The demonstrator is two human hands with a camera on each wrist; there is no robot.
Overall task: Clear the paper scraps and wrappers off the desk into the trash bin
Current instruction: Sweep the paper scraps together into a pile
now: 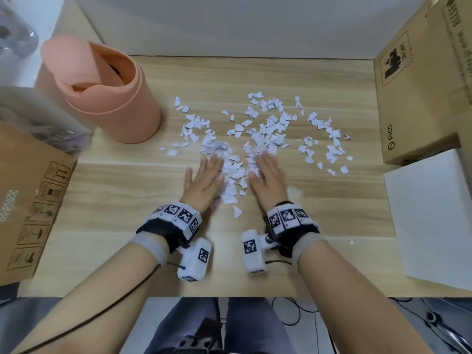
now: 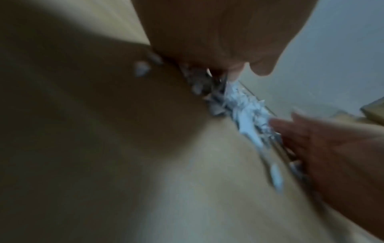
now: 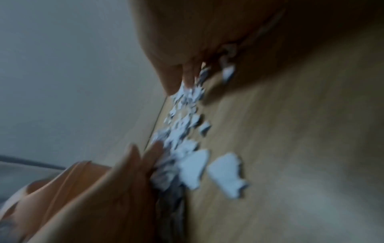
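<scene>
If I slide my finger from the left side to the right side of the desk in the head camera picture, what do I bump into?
Pink trash bin → left hand → right hand → scattered paper scraps → PICO cardboard box.

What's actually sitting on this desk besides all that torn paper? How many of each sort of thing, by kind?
Pink trash bin: 1
Brown cardboard boxes: 3, one at the left, two at the right
White box: 1
Total: 5
The paper scraps are too many to count; the left hand and right hand lie flat among them. The clear plastic items at far left are too blurred to tell.
</scene>
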